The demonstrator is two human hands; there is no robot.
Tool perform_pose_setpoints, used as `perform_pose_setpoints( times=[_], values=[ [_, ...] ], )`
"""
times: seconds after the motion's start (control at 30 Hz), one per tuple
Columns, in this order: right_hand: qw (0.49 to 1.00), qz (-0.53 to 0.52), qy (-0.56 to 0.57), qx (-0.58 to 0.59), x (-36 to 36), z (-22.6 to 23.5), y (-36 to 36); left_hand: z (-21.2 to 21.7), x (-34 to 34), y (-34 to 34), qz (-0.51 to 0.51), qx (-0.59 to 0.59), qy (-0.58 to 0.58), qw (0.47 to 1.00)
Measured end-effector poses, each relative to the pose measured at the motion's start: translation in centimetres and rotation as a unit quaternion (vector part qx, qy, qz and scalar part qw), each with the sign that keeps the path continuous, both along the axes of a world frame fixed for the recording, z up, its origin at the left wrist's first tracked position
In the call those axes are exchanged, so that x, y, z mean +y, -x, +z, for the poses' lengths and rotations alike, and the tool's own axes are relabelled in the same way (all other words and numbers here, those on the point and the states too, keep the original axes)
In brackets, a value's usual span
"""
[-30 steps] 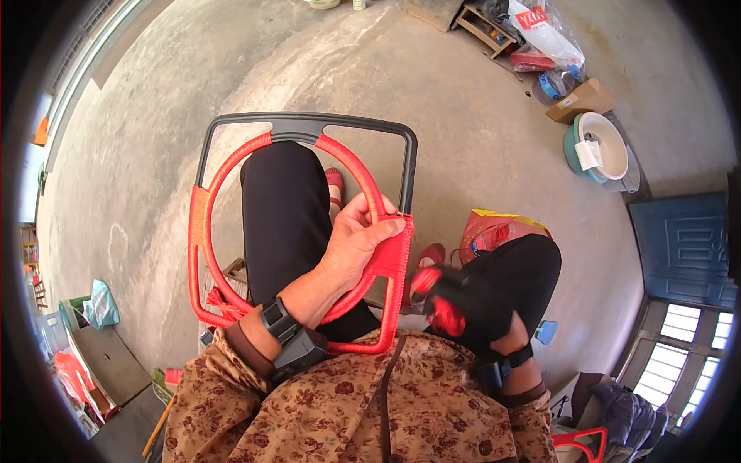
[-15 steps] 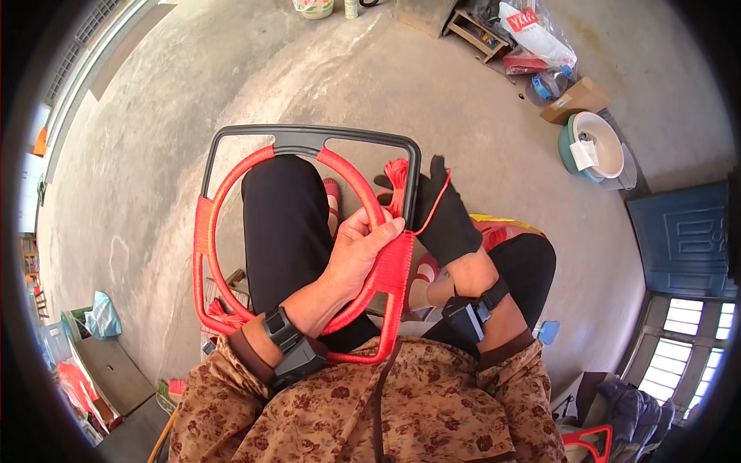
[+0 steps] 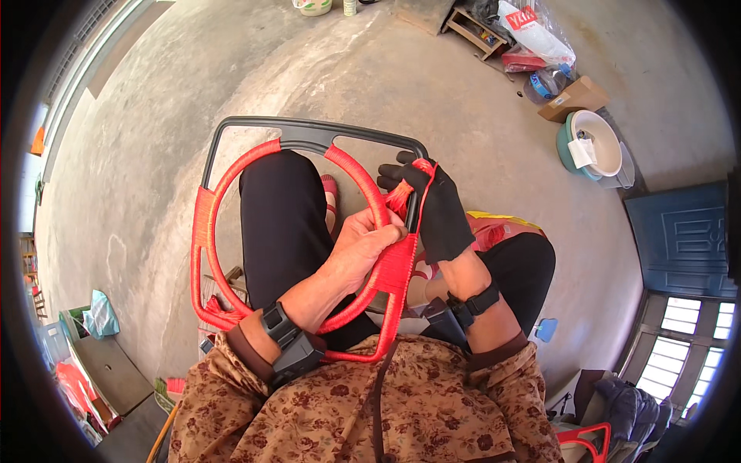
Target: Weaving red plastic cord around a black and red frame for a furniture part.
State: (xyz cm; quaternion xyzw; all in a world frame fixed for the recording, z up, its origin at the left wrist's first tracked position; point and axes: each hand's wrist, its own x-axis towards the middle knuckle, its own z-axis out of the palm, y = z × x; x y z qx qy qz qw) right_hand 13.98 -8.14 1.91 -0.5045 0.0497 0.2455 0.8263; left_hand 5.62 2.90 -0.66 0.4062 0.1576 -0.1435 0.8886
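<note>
On my lap lies a rounded plastic frame [image 3: 309,127] with a ring inside it, black along its far edge and wrapped in red cord elsewhere. My bare left hand [image 3: 359,247] is closed on the ring's right side, its thumb pressing beside the dense red wrapping [image 3: 396,258]. At the far right corner, my right hand [image 3: 441,220] in a black glove reaches around the bare black bar. Its fingers grip a bundle of red cord [image 3: 400,197], partly hidden by the glove and bar. A strand runs taut from the bundle down to the wrapping.
A red and yellow bag [image 3: 502,228] stands by my right knee. Far right, basins [image 3: 598,147], a cardboard box [image 3: 573,99] and a wooden stool [image 3: 472,35] sit on the concrete floor. A blue door panel [image 3: 679,235] is at right; a low table [image 3: 116,374] stands at left.
My right hand has moved forward and closed around the bar's corner with the cord bundle. The loose loop of strand has drawn in close. The frame has tilted slightly; my left hand keeps its hold.
</note>
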Motion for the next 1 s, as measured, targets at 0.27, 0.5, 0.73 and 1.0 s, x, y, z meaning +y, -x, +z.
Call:
perform_pose_setpoints(
  times=[0.27,0.5,0.73,1.0],
  values=[
    [0.996,0.011,0.083,-0.024,-9.3,-0.7,4.6,0.0,0.8,0.2,0.036,0.024,0.001,0.999],
    [0.989,0.025,0.142,-0.042,-17.2,1.0,5.8,0.9,0.9,0.2,0.042,0.009,0.008,0.999],
    [0.980,0.020,0.190,-0.063,-19.0,2.2,5.8,0.4,0.8,0.0,0.037,0.021,-0.001,0.999],
    [0.992,0.049,0.112,-0.002,-6.2,1.5,5.1,0.2,0.8,0.1,0.060,-0.017,-0.059,0.996]
  ],
)
